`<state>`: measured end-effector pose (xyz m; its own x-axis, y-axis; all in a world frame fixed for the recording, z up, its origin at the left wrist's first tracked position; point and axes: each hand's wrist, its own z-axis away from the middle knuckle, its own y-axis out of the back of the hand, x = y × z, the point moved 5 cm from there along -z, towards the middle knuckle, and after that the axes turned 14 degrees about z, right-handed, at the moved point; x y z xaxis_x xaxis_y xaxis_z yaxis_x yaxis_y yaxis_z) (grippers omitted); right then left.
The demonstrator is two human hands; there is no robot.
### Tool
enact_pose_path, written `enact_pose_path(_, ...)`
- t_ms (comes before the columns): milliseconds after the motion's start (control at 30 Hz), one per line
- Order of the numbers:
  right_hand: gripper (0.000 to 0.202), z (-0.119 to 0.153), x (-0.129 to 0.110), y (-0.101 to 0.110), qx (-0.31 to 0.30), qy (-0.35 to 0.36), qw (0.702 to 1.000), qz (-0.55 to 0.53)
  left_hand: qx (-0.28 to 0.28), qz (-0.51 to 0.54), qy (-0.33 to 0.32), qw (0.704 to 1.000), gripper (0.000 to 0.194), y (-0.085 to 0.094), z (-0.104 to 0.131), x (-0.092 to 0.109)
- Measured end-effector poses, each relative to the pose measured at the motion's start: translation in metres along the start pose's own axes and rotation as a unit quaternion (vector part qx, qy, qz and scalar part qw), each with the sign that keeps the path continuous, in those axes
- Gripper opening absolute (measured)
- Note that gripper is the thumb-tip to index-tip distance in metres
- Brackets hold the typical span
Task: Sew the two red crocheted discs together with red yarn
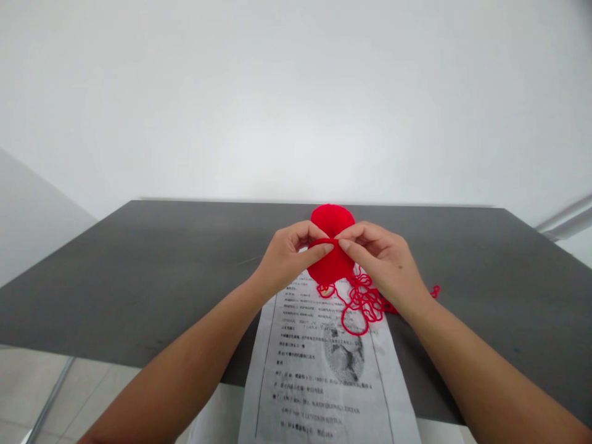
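Observation:
A red knitted or crocheted piece (331,266) is held up over the middle of the table, its upper part rounded and its middle pinched into a fold. My left hand (296,250) grips the fold from the left, thumb and fingers closed on it. From the right, my right hand (379,253) pinches the same fold, its thumb close to the left thumb. Loose red yarn (363,302) lies in tangled loops below the piece, partly on a printed sheet and partly behind my right wrist.
The printed sheet (319,404), with text and a dark picture, hangs over the near edge of the dark grey table (139,277). A white wall stands behind the table. Tiled floor and a metal leg show at the lower left.

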<state>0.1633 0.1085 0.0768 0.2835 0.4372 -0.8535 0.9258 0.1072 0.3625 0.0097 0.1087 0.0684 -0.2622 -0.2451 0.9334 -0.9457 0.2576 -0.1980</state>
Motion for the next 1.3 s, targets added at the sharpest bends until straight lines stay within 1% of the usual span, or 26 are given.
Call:
enact_pose_path(400, 0.011, -0.0005, -0.0010, -0.0005, 0.007, 0.004, 1.000, 0.013, 0.000, -0.036, -0.002, 0.999, 0.015, -0.0023, 0.0007, 0.0033)
enact_pose_path(567, 0.011, 0.0007, 0.0004, 0.0008, 0.010, 0.011, 1.000, 0.007, 0.001, 0.011, 0.014, 1.000, 0.017, -0.0022, 0.0007, 0.0004)
enact_pose_path(700, 0.011, 0.0012, 0.0006, 0.0021, 0.016, 0.000, 1.000, -0.001, 0.006, 0.063, 0.045, 0.997, 0.023, -0.0025, 0.0002, -0.0021)
enact_pose_path(800, 0.010, 0.0010, 0.0009, 0.0018, 0.013, -0.012, 1.000, -0.006, 0.014, 0.071, 0.055, 0.996, 0.027, -0.0021, 0.0000, -0.0026)
enact_pose_path(967, 0.007, 0.0010, 0.0001, 0.0007, 0.005, -0.010, 1.000, -0.008, 0.016, 0.067, 0.047, 0.997, 0.026, -0.0011, 0.0005, -0.0030)
enact_pose_path(1233, 0.008, 0.0005, 0.0005, -0.0004, 0.002, -0.010, 1.000, -0.008, 0.019, 0.026, 0.026, 0.999, 0.022, -0.0002, 0.0005, -0.0008)
enact_pose_path(1300, 0.008, 0.0003, 0.0016, -0.0003, 0.002, -0.011, 1.000, -0.003, 0.017, 0.032, 0.029, 0.999, 0.021, -0.0007, 0.0004, -0.0008)
